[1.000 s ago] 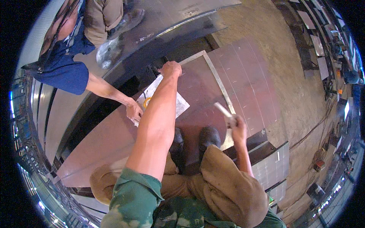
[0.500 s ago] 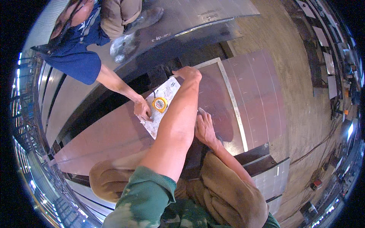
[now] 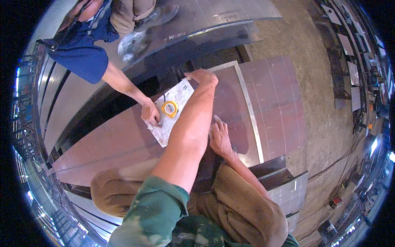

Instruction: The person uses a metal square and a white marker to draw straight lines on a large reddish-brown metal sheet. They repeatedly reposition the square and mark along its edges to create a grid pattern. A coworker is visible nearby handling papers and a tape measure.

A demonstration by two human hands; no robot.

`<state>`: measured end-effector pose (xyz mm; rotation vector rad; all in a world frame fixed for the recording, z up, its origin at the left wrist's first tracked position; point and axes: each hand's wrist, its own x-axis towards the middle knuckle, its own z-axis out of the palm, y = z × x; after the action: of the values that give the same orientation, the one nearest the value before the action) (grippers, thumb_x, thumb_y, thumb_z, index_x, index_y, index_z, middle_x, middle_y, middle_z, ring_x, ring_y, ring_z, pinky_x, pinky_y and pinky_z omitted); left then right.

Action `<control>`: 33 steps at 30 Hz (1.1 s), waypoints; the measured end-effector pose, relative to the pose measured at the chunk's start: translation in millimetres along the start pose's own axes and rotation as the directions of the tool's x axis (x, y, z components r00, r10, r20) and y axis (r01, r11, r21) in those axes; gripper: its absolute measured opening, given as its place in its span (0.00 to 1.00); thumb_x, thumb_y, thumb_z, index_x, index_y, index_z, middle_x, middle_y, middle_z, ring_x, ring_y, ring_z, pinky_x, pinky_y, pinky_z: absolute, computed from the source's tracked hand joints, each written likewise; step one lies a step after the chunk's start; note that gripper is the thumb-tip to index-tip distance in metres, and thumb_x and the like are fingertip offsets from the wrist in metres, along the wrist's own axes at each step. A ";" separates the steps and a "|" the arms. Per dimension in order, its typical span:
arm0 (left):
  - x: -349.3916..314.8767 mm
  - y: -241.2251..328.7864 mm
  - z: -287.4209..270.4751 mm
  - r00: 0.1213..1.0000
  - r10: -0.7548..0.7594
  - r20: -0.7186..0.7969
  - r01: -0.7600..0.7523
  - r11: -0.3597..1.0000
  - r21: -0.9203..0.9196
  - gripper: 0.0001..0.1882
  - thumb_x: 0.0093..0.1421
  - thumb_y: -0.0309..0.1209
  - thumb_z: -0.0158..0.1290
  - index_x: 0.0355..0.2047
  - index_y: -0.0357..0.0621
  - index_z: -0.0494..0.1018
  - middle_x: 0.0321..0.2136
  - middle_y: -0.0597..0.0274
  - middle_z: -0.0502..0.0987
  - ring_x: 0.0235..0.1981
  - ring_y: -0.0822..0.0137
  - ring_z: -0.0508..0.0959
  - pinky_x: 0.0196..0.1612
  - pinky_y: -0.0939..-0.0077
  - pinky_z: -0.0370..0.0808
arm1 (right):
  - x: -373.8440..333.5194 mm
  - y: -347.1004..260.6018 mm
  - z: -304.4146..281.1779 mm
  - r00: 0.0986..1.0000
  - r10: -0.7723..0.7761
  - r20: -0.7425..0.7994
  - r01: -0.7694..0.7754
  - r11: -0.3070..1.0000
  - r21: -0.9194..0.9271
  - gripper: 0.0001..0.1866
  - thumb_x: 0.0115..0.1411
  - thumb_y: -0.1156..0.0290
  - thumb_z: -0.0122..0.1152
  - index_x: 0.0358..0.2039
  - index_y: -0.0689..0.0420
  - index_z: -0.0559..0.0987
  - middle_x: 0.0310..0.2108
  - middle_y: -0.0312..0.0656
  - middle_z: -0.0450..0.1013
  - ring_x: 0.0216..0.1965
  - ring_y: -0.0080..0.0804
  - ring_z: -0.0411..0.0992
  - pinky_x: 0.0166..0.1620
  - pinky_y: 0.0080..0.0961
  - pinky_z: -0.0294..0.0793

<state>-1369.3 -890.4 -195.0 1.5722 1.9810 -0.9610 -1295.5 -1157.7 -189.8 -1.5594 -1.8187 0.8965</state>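
My left hand (image 3: 202,76) reaches across the reddish-brown metal plate (image 3: 284,107). It rests at the far edge, between the top of a white marked sheet (image 3: 161,133) and the end of an L-shaped metal square (image 3: 249,108). Its fingers are partly hidden, so its grip is unclear. Nearer to me, my right hand (image 3: 221,139) is low over the plate, right of my left forearm. Its forefinger points forward and the other fingers curl in; whatever they pinch is too small to make out. A yellow tape measure (image 3: 169,109) lies on the sheet.
A co-worker's hand (image 3: 151,114) presses on the sheet's left edge; that person in a dark blue shirt (image 3: 84,61) crouches on a curved steel plate (image 3: 218,14). Dark gaps lie between the plates. Cables (image 3: 335,162) and a small red box (image 3: 335,202) are on the floor at right.
The whole view has shifted slightly left. Both my hands, the co-worker's hand, the sheet and the square keep about the same places relative to one another.
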 end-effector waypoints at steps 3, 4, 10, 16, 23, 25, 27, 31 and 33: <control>-3.8 -0.3 -5.0 0.994 0.107 -0.029 -0.109 0.992 -0.060 0.26 0.66 0.39 0.40 0.62 0.41 0.64 0.64 0.53 0.62 0.65 0.50 0.61 0.65 0.36 0.48 | -10.7 5.9 -19.6 0.998 0.060 -0.018 -0.059 0.996 0.068 0.08 0.58 0.77 0.52 0.39 0.63 0.70 0.53 0.61 0.64 0.51 0.61 0.62 0.56 0.51 0.62; 7.2 -16.0 -2.3 0.988 0.114 -0.109 -0.123 0.990 -0.076 0.23 0.65 0.38 0.42 0.58 0.44 0.69 0.61 0.55 0.66 0.63 0.53 0.65 0.64 0.37 0.53 | -12.1 1.0 -22.5 0.996 0.093 -0.012 -0.091 0.990 0.104 0.09 0.58 0.77 0.52 0.39 0.63 0.70 0.52 0.59 0.65 0.51 0.60 0.63 0.55 0.49 0.63; 49.4 -69.5 0.4 0.879 0.379 -0.289 -0.398 0.917 -0.006 0.13 0.55 0.28 0.52 0.39 0.41 0.81 0.43 0.45 0.78 0.48 0.50 0.78 0.50 0.61 0.75 | -44.6 26.2 -63.2 0.876 0.448 -0.180 -0.374 0.865 0.333 0.10 0.61 0.73 0.56 0.43 0.59 0.74 0.43 0.50 0.73 0.48 0.47 0.71 0.50 0.36 0.70; 41.3 -60.1 16.9 0.856 0.354 -0.376 -0.443 0.878 -0.184 0.09 0.56 0.34 0.55 0.33 0.48 0.83 0.38 0.50 0.81 0.42 0.49 0.80 0.47 0.58 0.75 | -86.9 67.1 -112.6 0.597 0.699 -0.394 -0.512 0.710 0.483 0.08 0.67 0.69 0.52 0.38 0.60 0.73 0.30 0.41 0.72 0.31 0.27 0.72 0.34 0.25 0.72; 43.9 -55.2 44.9 0.827 0.169 -0.536 -0.432 0.802 -0.414 0.11 0.58 0.37 0.55 0.37 0.49 0.81 0.39 0.52 0.81 0.43 0.50 0.79 0.46 0.60 0.74 | -118.9 83.2 -137.3 0.439 0.763 -0.474 -0.533 0.646 0.547 0.09 0.68 0.68 0.50 0.37 0.62 0.72 0.36 0.40 0.73 0.37 0.25 0.72 0.37 0.25 0.75; 42.8 -54.9 51.4 0.807 0.115 -0.580 -0.425 0.795 -0.433 0.12 0.58 0.38 0.55 0.38 0.48 0.81 0.38 0.52 0.81 0.42 0.50 0.80 0.45 0.60 0.74 | -130.7 85.4 -135.9 0.430 0.764 -0.481 -0.587 0.641 0.494 0.09 0.68 0.69 0.49 0.37 0.62 0.72 0.36 0.41 0.74 0.37 0.25 0.72 0.38 0.25 0.75; 52.1 -63.5 50.2 0.807 0.142 -0.572 -0.433 0.802 -0.412 0.12 0.58 0.38 0.55 0.39 0.48 0.81 0.38 0.51 0.81 0.41 0.50 0.80 0.45 0.59 0.74 | -140.1 85.7 -130.1 0.413 0.775 -0.477 -0.600 0.626 0.498 0.09 0.68 0.69 0.49 0.38 0.62 0.72 0.36 0.41 0.75 0.37 0.25 0.72 0.38 0.24 0.74; 44.8 -59.8 46.6 0.813 0.227 -0.537 -0.481 0.781 -0.398 0.12 0.58 0.38 0.57 0.38 0.47 0.81 0.36 0.53 0.82 0.39 0.52 0.81 0.43 0.62 0.75 | -162.8 83.6 -125.4 0.405 0.725 -0.557 -0.701 0.638 0.320 0.07 0.65 0.72 0.51 0.39 0.62 0.73 0.32 0.48 0.74 0.34 0.39 0.73 0.39 0.31 0.71; 55.2 -73.2 43.3 0.797 0.291 -0.530 -0.545 0.725 -0.422 0.12 0.57 0.37 0.58 0.39 0.47 0.81 0.35 0.54 0.82 0.37 0.56 0.82 0.41 0.66 0.76 | -167.7 82.3 -119.5 0.406 0.714 -0.571 -0.721 0.634 0.280 0.07 0.63 0.73 0.52 0.40 0.62 0.74 0.34 0.51 0.73 0.37 0.49 0.73 0.42 0.35 0.71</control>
<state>-1457.8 -894.5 -244.3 1.8491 1.7716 0.1840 -1126.7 -1301.3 -182.3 -2.3492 -0.5923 0.5346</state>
